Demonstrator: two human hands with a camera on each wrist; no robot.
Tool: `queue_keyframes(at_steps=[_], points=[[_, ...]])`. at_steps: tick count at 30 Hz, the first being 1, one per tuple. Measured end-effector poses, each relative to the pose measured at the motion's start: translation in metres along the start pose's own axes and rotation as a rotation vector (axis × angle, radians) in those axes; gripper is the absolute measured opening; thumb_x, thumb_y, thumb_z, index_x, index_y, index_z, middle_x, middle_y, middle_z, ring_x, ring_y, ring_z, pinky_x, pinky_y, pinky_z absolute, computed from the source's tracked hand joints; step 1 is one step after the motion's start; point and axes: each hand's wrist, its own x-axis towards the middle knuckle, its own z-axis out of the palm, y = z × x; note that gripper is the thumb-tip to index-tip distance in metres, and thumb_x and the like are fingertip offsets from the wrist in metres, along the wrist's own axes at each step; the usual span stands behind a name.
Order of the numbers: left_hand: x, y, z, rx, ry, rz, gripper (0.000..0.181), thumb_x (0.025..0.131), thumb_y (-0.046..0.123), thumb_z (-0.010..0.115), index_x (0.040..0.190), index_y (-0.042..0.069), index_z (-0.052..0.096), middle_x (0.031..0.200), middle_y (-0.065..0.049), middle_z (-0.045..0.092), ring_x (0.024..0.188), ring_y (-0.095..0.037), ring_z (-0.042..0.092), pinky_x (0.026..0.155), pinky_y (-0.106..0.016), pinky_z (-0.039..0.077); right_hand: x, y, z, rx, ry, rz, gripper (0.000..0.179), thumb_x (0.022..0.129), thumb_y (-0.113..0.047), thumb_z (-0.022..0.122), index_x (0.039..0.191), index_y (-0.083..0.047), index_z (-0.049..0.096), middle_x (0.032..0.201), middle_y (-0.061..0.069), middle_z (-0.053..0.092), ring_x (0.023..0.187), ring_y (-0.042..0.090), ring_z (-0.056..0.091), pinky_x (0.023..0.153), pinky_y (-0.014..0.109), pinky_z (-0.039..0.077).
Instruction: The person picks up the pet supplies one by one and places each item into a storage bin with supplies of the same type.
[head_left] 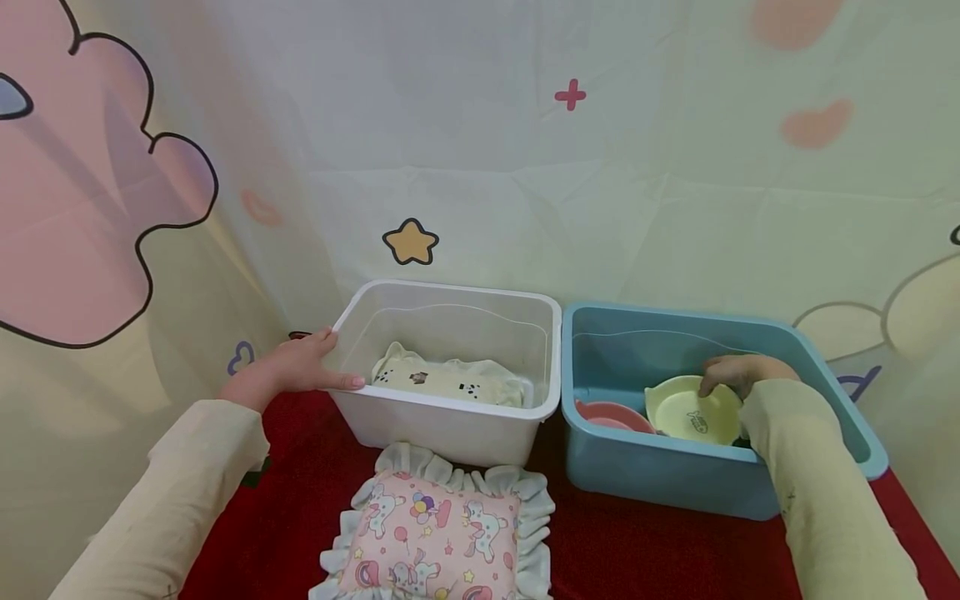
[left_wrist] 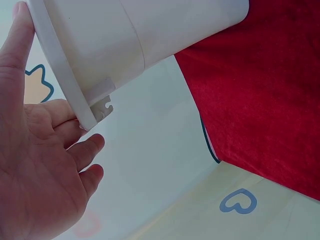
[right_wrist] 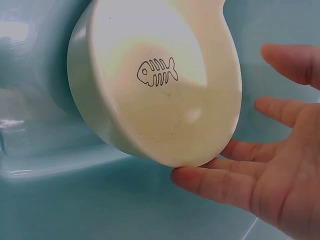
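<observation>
In the head view my right hand reaches into the blue bin. Its thumb and fingers pinch the edge of a shallow pale yellow bowl, which has an ear-like point and a fishbone print inside. The bowl stands tilted in the bin; in the right wrist view, two fingers stick out free of it. A pink bowl lies to its left. My left hand rests on the near left corner of the white bin, thumb on the front rim and fingers along the left side.
Cream printed fabric with a frilly edge lies inside the white bin. A pink unicorn cushion with white ruffles lies in front, on a red cloth. Behind both bins hangs a pale printed curtain.
</observation>
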Motion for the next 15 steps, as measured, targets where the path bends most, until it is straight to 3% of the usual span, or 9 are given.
queue_keyframes(at_steps=[5,15], points=[[0.0029,-0.0031,0.0008,0.000,0.007,0.007,0.112,0.066,0.068,0.058,0.140,-0.001,0.011,0.144,-0.026,0.012,0.125,-0.045,0.025,0.095,-0.060,0.029,0.0022,0.0018,-0.0015,-0.017,-0.022,0.008,0.087,0.079,-0.012,0.050,0.132,0.014,-0.014,0.135,0.039,-0.014,0.125,0.055,-0.005,0.104,0.058,0.013],[0.0009,-0.0009,0.0004,0.026,0.013,0.019,0.109,0.067,0.067,0.057,0.140,-0.002,0.014,0.143,-0.027,0.015,0.124,-0.045,0.027,0.096,-0.058,0.030,0.0077,0.0028,-0.0028,-0.167,-0.071,-0.042,0.081,0.082,-0.015,0.047,0.130,0.020,-0.009,0.133,0.042,-0.011,0.124,0.055,0.002,0.101,0.057,0.021]])
